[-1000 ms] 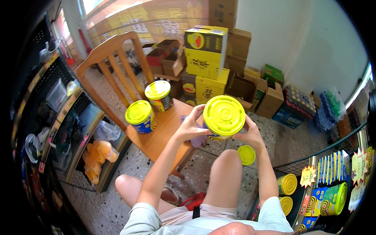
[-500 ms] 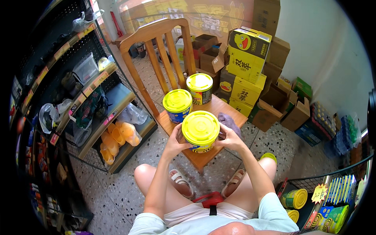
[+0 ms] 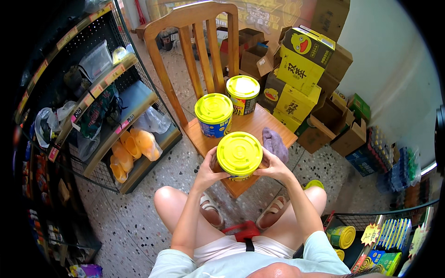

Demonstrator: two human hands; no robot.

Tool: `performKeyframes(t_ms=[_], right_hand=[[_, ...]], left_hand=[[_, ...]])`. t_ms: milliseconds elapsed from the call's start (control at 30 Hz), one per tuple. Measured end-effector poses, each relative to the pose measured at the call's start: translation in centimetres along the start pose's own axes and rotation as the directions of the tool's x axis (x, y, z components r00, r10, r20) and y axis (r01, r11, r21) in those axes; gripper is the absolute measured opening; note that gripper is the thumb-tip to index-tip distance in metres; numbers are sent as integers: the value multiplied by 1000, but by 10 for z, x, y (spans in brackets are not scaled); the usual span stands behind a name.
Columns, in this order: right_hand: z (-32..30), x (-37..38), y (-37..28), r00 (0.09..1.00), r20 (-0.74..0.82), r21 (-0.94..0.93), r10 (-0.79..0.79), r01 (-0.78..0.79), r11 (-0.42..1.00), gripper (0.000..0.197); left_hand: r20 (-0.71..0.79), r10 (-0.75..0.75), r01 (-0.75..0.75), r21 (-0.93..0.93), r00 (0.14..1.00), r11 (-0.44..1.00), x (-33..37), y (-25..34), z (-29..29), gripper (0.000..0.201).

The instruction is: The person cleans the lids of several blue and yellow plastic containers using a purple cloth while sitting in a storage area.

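Observation:
My left hand (image 3: 211, 170) and my right hand (image 3: 275, 167) grip opposite sides of a round tub (image 3: 239, 154) with a yellow-green lid. The tub is upright over the front of a wooden chair's seat (image 3: 265, 122); I cannot tell whether its base touches the wood. Behind it on the seat stand two similar lidded tubs, a blue-sided one (image 3: 213, 116) and a darker-sided one (image 3: 243, 95). A crumpled purple-grey cloth (image 3: 275, 144) lies on the seat's right side, just beyond my right hand.
A shelf rack (image 3: 139, 104) with orange slippers (image 3: 123, 160) stands at left. Yellow cartons (image 3: 296, 76) and open cardboard boxes (image 3: 325, 125) are stacked behind right. Bottle packs (image 3: 399, 169) sit by the wall. Near right, a wire-edged shelf (image 3: 384, 214) holds more tubs (image 3: 342, 236).
The view has shifted slightly. The gap between the held tub and the two behind it looks wider, and more of the cloth shows. Both hands keep their grip.

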State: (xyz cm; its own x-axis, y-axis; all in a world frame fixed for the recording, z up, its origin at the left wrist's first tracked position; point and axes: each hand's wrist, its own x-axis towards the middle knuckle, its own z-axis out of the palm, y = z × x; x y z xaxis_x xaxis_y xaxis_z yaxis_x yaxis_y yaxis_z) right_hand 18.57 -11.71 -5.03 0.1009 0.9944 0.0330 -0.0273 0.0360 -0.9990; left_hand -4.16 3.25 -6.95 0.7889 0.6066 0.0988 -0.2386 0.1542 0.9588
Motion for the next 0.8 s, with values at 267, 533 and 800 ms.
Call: performKeyframes(t_ms=[267, 533, 800], right_hand=[[-35, 10, -12, 855, -413, -732, -314, -107, 673, 56], [-38, 38, 31, 870, -418, -893, -261, -342, 291, 50], [-38, 32, -17, 800, -504, -625, -325, -79, 777, 39]], left_hand=[[54, 101, -111, 255, 993, 960, -7, 9, -2, 134], [-2, 167, -155, 370, 986, 916, -1, 10, 22, 141], [-38, 151, -130, 336, 988, 933, 1, -4, 17, 135]])
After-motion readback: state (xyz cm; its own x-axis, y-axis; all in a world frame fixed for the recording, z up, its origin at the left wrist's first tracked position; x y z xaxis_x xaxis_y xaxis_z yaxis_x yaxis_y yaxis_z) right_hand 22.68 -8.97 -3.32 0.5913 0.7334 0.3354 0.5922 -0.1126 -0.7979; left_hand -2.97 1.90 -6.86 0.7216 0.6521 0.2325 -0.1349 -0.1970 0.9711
